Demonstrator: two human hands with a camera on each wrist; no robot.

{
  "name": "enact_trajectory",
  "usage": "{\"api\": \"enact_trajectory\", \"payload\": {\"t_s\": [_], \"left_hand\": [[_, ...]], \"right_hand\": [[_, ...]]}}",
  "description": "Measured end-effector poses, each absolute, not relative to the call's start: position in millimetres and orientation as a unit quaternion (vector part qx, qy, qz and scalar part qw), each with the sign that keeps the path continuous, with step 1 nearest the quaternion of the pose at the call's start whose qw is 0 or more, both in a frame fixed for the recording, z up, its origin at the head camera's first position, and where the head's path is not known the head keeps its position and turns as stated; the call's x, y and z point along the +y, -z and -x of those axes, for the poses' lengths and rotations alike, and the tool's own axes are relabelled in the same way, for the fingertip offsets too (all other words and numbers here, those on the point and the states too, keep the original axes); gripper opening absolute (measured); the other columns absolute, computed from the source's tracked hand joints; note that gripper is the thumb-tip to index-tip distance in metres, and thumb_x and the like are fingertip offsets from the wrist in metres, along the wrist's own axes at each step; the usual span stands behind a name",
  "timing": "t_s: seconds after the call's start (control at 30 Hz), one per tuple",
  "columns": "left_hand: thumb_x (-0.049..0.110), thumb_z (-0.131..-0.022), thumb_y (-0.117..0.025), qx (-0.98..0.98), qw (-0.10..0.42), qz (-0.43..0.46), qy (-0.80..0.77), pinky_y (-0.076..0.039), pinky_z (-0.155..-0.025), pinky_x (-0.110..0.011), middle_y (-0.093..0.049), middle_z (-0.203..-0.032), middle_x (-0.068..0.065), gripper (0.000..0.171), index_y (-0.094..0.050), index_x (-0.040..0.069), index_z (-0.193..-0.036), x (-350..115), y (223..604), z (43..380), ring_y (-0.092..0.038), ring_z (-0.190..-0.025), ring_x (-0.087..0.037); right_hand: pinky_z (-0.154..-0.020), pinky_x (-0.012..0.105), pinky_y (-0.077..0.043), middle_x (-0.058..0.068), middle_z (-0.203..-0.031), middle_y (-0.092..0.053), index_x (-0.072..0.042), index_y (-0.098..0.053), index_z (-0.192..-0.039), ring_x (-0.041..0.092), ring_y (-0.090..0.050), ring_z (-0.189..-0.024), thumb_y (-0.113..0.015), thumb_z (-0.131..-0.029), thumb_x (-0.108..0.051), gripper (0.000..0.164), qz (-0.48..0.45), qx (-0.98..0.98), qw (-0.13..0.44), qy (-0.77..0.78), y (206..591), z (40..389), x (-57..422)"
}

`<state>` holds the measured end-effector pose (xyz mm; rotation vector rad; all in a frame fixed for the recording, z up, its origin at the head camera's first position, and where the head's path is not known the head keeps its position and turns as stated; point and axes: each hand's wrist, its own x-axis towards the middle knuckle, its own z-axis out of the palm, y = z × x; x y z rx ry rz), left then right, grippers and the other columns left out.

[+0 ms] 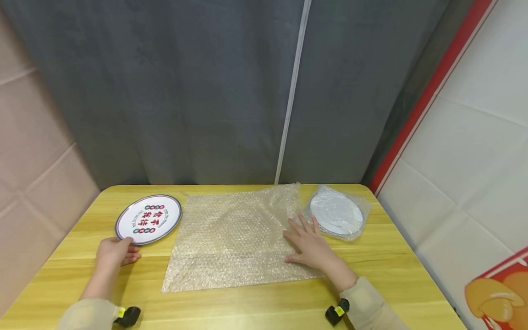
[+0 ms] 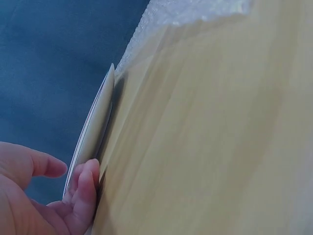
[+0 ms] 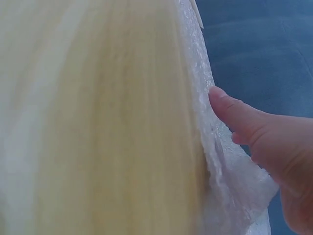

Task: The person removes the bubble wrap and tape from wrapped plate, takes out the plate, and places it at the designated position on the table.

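Observation:
A round white plate (image 1: 148,219) with a blue rim and red and dark printed characters lies at the left of the table. My left hand (image 1: 114,252) grips its near edge, thumb over the rim and fingers at the underside; the left wrist view shows the plate (image 2: 93,125) edge-on beside the fingers. A sheet of bubble wrap (image 1: 235,233) lies spread across the middle. On its right part rests my right hand (image 1: 309,245), fingers spread. In the right wrist view the thumb reaches over the edge of the bubble wrap (image 3: 210,142).
At the back right, a second plate wrapped in bubble wrap (image 1: 337,213) lies just beyond my right hand. The yellow wood-grain table (image 1: 231,311) ends at a dark grey curtain (image 1: 198,101). Light walls stand at both sides.

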<state>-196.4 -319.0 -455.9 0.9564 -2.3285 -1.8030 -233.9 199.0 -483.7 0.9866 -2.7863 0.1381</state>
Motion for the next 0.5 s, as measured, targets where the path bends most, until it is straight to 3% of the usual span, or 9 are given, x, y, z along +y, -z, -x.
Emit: {"api": "enact_trajectory", "payload": {"t_s": [0.1, 0.17, 0.5], "left_hand": [[0.012, -0.096, -0.041, -0.748, 0.036, -0.322, 0.579, -0.058, -0.056, -0.036, -0.06, -0.063, -0.009, 0.074, 0.008, -0.015, -0.143, -316.6, 453.2, 196.0, -0.065, -0.053, -0.023], [0.014, -0.095, -0.043, -0.745, 0.049, -0.334, 0.575, -0.058, -0.055, -0.036, -0.058, -0.064, -0.009, 0.074, 0.004, -0.015, -0.144, -315.7, 451.6, 196.8, -0.063, -0.051, -0.022], [0.02, -0.095, -0.047, -0.74, 0.115, -0.374, 0.547, -0.053, -0.046, -0.032, -0.054, -0.078, -0.011, 0.056, -0.034, -0.009, -0.141, -310.8, 443.5, 197.4, -0.059, -0.048, -0.019]], "right_hand": [[-0.108, 0.066, -0.005, 0.016, -0.15, -0.032, -0.017, -0.057, -0.134, 0.043, -0.015, -0.14, -0.061, -0.078, -0.065, 0.074, -0.331, -0.938, 0.095, -0.053, 481.4, 233.8, 199.4], [-0.108, 0.066, -0.004, 0.016, -0.15, -0.032, -0.016, -0.056, -0.134, 0.043, -0.015, -0.14, -0.061, -0.079, -0.064, 0.073, -0.33, -0.937, 0.098, -0.057, 480.0, 233.6, 200.2], [-0.109, 0.064, -0.002, 0.02, -0.15, -0.03, -0.012, -0.055, -0.135, 0.042, -0.014, -0.14, -0.065, -0.082, -0.056, 0.069, -0.331, -0.934, 0.092, -0.096, 475.8, 234.7, 204.7]]}}
